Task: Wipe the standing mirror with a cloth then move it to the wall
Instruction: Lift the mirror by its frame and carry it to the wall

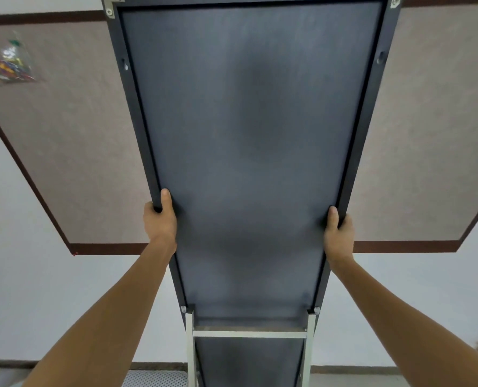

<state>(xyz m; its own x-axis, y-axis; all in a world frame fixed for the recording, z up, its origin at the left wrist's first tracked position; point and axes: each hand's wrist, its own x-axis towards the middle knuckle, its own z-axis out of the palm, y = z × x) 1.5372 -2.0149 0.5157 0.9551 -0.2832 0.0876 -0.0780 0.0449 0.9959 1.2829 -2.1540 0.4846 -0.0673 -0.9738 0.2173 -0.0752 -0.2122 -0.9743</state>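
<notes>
Standing mirror (249, 152), tall, rectangular, dark grey frame, seen from the back w/ matte grey backing panel filling centre of view, upright in front of wall (36, 303); reflective side facing away, not visible. Gripped on both long edges approx. at mid-height. Left hand (159, 219) wrapped round left frame edge, thumb lying on backing panel, fingers curled behind frame & out of sight. Right hand (338, 233) wrapped round right frame edge same way, thumb on back face, fingers hidden round the front. Both forearms bare, reaching up from bottom corners of view. Silver metal corner brackets (112, 5) w/ screws at top corners of frame. Keyhole hanging slots (125, 64) on each side rail, upper part. Pale metal stand legs (189, 347) w/ crossbar hinged to frame lower down, lying close against back. Large brown-framed, beige fabric pinboard (64, 135) on wall behind mirror, showing either side of it. Clear plastic bag of coloured pins (6, 65) fixed to board, upper left, blurred. Small red pin at board's lower left corner. Wall white below board, dark skirting strip (372, 368) along its base. Perforated pale grey surface (154, 379) at bottom edge, left of stand; cannot tell what it is.
</notes>
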